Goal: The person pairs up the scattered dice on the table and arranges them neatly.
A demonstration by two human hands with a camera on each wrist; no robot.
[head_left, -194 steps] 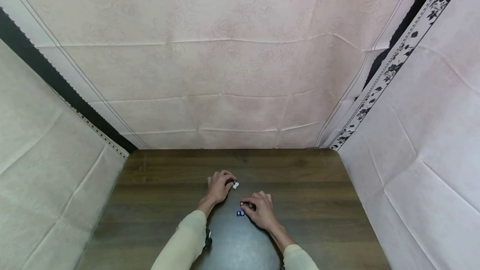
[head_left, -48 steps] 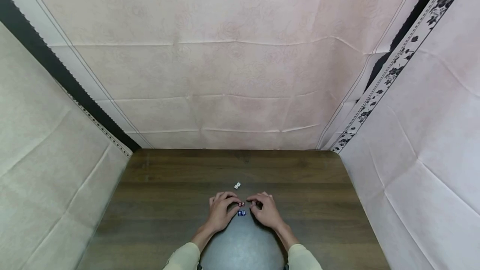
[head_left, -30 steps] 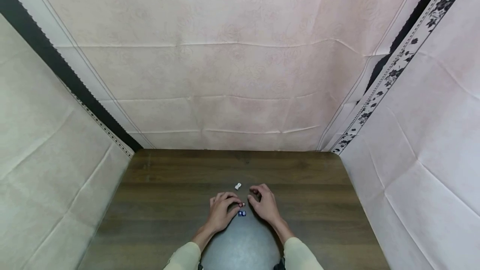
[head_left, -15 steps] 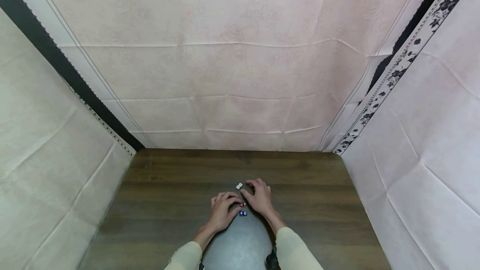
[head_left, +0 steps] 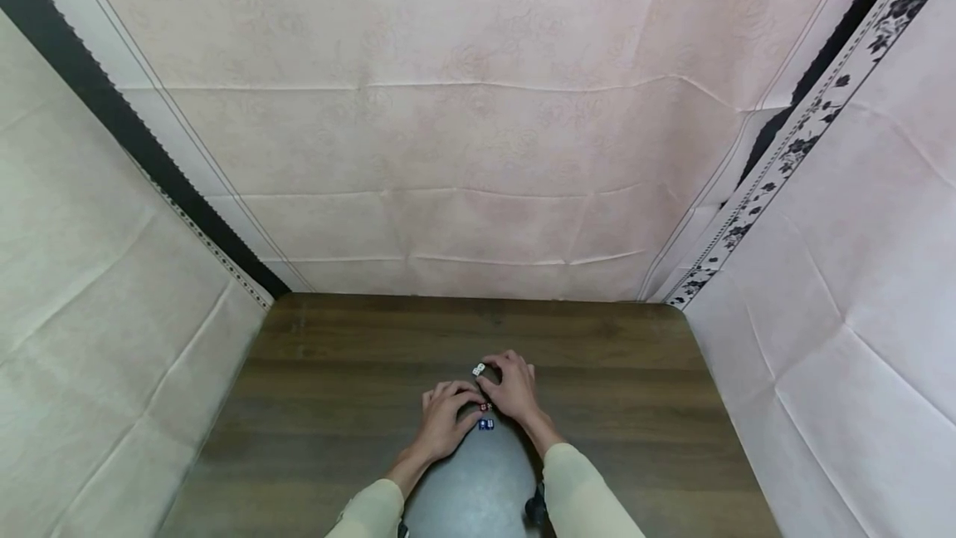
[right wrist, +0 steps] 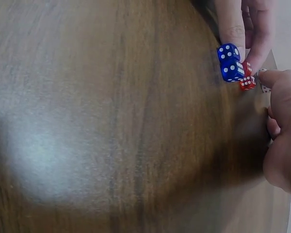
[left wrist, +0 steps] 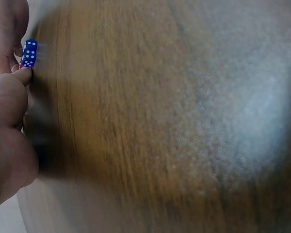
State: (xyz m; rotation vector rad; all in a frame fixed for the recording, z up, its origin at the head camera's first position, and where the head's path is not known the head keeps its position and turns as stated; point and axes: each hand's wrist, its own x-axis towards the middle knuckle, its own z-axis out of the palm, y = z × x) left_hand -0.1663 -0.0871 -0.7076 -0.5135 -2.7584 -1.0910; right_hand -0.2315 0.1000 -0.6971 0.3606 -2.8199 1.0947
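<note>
Two white dice (head_left: 479, 369) sit side by side farthest from me on the table. The thumb and index finger of my right hand (head_left: 515, 388) close on the nearer end of this pair. Closer in, two red dice (right wrist: 247, 83) stand together, and my left hand (head_left: 442, 422) pinches the left one between thumb and index finger. Two blue dice (head_left: 486, 424) lie side by side nearest to me, untouched in the head view; they also show in the left wrist view as blue dice (left wrist: 29, 53). My fingers partly hide the red and white dice.
The wooden table (head_left: 336, 388) reaches back to a pale cloth wall (head_left: 478, 189). Cloth hangs on the left and right sides too. A bright glare patch (head_left: 466, 488) lies on the tabletop between my forearms.
My right hand has left the red dice and moved forward to the white dice, its fingers closing in. Earlier my left hand went from the white dice to the red ones, where it stays.
</note>
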